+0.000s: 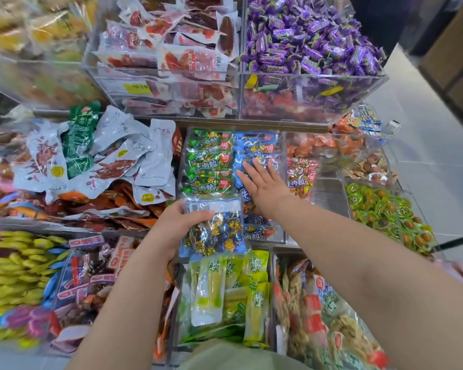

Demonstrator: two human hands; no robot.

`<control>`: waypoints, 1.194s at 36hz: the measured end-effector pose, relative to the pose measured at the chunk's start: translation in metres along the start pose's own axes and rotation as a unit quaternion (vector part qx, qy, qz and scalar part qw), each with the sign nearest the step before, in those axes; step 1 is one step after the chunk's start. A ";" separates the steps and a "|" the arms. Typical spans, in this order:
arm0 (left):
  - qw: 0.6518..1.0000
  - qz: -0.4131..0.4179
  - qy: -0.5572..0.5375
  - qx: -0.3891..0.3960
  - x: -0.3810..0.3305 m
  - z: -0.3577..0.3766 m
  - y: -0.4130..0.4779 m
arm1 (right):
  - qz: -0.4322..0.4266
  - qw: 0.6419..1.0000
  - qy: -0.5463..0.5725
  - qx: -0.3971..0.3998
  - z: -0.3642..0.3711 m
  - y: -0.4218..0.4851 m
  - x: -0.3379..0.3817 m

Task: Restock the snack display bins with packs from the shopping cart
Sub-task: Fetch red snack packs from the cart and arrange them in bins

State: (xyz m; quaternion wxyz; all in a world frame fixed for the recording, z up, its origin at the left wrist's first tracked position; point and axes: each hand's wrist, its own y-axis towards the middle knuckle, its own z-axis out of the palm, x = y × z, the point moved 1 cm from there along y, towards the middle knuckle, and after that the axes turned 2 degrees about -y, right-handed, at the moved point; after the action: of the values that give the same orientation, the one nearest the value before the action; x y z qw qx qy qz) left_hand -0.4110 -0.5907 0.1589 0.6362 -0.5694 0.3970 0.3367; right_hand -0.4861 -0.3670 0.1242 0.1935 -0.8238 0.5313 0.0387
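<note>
Head view: left edge of the display is motion-blurred, so the yellow packs [14, 265] there are hard to read. Both forearms enter from the bottom edge, elbows cut off.

Left hand [182, 222] grips a pack [217, 231] by its left side. One digit is curled over the white barcode label; the other fingers are hidden behind the pack. The pack is clear with blue borders, back side up, and full of gold and dark-blue wrapped sweets. It is held above the front edge of the middle bin [283, 158], overlapping the near bin of yellow-green packs [225, 289]. Its front face is not visible.

Right hand [262, 182] lies flat, palm down, fingers straight and slightly spread, holding nothing. It presses on the blue packs [257, 148] in the right column of the middle bin and covers the ones beneath it. Green packs [206, 161] fill the left column of the same bin.

Silver pouches [118, 156] are piled in the bin to the left. On the upper tier, red meat packs [171, 54] sit in a bin with a yellow price tag [137, 88], its digits blurred. Purple candies [313, 36] are heaped at the upper right. The right-edge bins are partly cut off.
</note>
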 end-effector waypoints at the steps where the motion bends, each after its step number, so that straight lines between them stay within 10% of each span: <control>1: 1.000 -0.005 0.001 -0.003 0.000 0.001 -0.001 | 0.002 1.000 0.007 0.009 -0.001 -0.002 0.001; 6: 0.999 -0.025 -0.037 -0.012 -0.001 0.007 -0.007 | 0.008 0.978 0.206 -0.002 -0.013 -0.028 -0.002; 11: 0.994 -0.039 -0.099 -0.018 -0.001 0.012 -0.009 | -0.038 0.904 0.387 -0.177 -0.024 -0.078 -0.002; 19: 0.989 -0.077 -0.099 0.075 -0.004 0.032 -0.014 | -0.244 0.870 0.188 -0.384 -0.038 -0.125 0.016; 36: 0.996 -0.027 0.038 -0.073 0.017 0.014 -0.009 | 0.135 0.829 0.536 -0.084 -0.050 -0.099 -0.047; 43: 0.990 -0.013 0.116 -0.074 0.019 0.011 -0.018 | 0.093 0.953 0.287 -0.005 -0.046 -0.057 -0.029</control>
State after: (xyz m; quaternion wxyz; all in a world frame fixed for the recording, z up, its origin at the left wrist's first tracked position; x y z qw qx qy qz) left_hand -0.3854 -0.5827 0.1510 0.5463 -0.6549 0.4352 0.2885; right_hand -0.4539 -0.3380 0.1903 0.0248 -0.7479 0.6389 -0.1787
